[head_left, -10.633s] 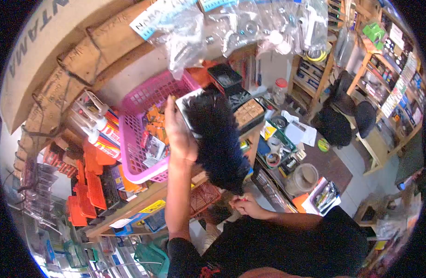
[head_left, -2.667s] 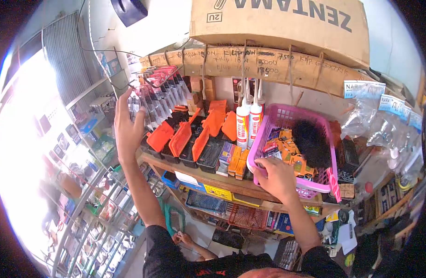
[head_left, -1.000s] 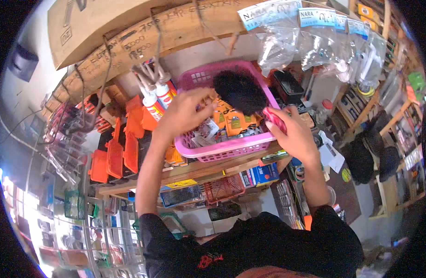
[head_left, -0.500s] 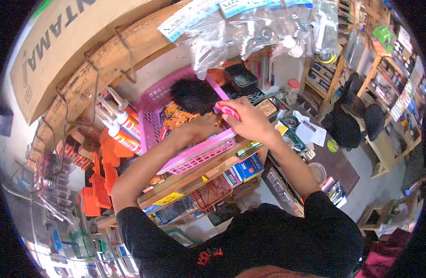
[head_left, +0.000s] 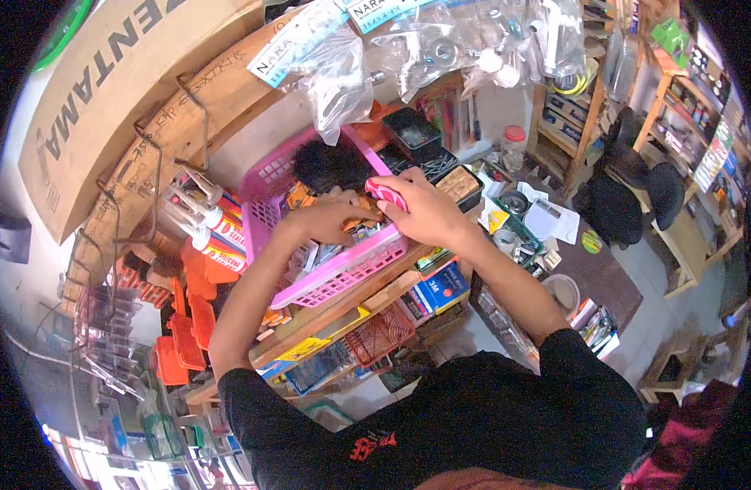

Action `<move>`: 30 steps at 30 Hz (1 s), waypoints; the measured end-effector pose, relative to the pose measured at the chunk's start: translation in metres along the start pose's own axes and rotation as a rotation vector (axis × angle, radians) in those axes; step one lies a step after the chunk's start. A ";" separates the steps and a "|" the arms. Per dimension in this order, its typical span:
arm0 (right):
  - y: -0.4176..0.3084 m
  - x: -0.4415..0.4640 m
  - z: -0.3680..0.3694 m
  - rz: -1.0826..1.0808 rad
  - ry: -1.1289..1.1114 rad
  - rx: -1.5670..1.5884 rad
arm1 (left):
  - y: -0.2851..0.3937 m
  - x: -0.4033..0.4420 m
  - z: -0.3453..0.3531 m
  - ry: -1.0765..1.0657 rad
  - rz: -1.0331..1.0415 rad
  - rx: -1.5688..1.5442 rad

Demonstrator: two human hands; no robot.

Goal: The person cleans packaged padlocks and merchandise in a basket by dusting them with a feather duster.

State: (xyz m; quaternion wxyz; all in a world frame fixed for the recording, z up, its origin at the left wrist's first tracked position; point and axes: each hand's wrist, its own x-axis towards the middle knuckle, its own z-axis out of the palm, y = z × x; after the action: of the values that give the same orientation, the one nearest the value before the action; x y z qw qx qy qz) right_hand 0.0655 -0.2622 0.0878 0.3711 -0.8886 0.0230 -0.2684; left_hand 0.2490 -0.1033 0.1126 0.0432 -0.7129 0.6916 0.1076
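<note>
A pink plastic basket stands on a wooden shelf in front of me, holding orange packets, loose small packages and a black fuzzy bundle. My left hand reaches inside it, fingers apart over the packets, their tips partly hidden among the contents. At the basket's right rim, my right hand is closed around a small pink-and-white patterned item. The kind of that item does not show clearly.
Clear plastic bags with fittings hang above. Orange bins and sealant tubes are at the left. To the right are a black tray, a red-lidded jar and a cluttered table.
My left hand has drawn back and up from deep in the basket, showing more of the packages. My right hand still grips the pink item. The view has shifted slightly.
</note>
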 end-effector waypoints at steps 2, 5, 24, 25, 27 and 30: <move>0.002 0.000 0.001 0.005 -0.003 0.003 | -0.007 -0.005 0.000 0.027 -0.040 -0.040; 0.004 0.000 0.003 -0.006 -0.002 -0.001 | -0.019 -0.012 0.003 0.092 -0.032 -0.053; 0.000 -0.004 -0.005 -0.033 -0.043 0.091 | -0.033 -0.023 0.001 0.129 -0.176 -0.198; 0.000 -0.004 -0.005 -0.047 -0.037 0.092 | -0.029 -0.022 0.003 0.117 -0.207 -0.203; 0.004 -0.004 -0.001 -0.082 -0.009 0.091 | -0.034 -0.021 0.009 0.123 -0.242 -0.184; 0.004 -0.003 0.001 -0.095 0.029 0.088 | -0.066 -0.016 0.017 0.178 -0.392 -0.004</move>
State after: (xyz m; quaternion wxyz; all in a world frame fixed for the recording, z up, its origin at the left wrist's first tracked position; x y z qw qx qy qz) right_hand 0.0640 -0.2640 0.0836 0.3966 -0.8674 -0.0254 -0.2995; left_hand 0.3131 -0.0816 0.0936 0.0005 -0.8405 0.5407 0.0349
